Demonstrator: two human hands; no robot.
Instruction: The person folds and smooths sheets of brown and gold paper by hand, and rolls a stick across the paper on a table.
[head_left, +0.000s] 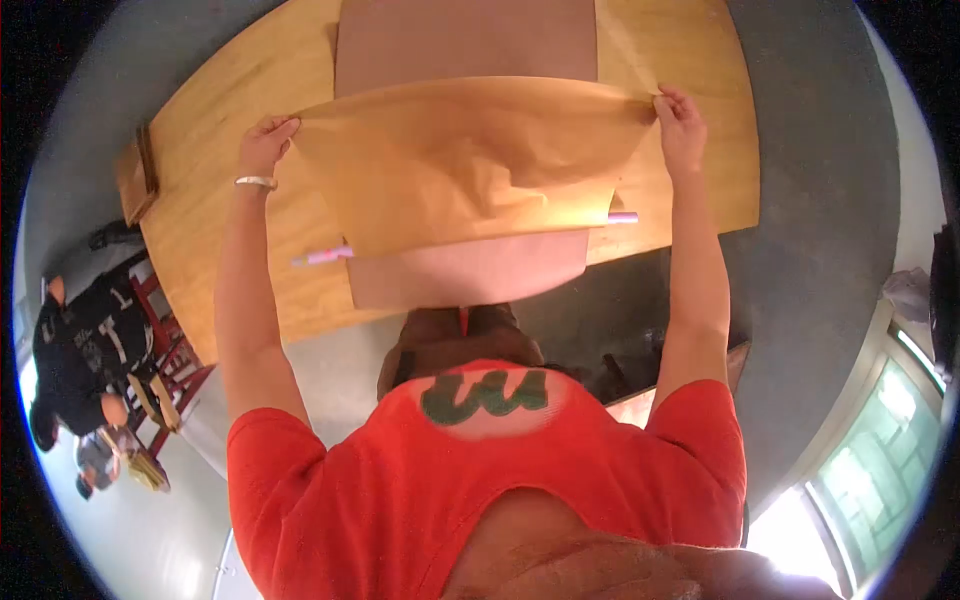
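brown paper (470,150), one sheet, has left hand (267,145) and right hand (682,132) pinching two corners.

Indoor workroom, perhaps classroom; wooden table (205,200), red chair (188,386), another person (85,335)

Yellow wooden desk (205,190) beneath both hands (266,142); grey floor (820,150) alongside. Red chair (178,350) left of hands; brightly lit paned window (875,455) to their right.

The brown sheet (400,150) hides the middle of the pinkish board (465,42) (its far end is cut off).
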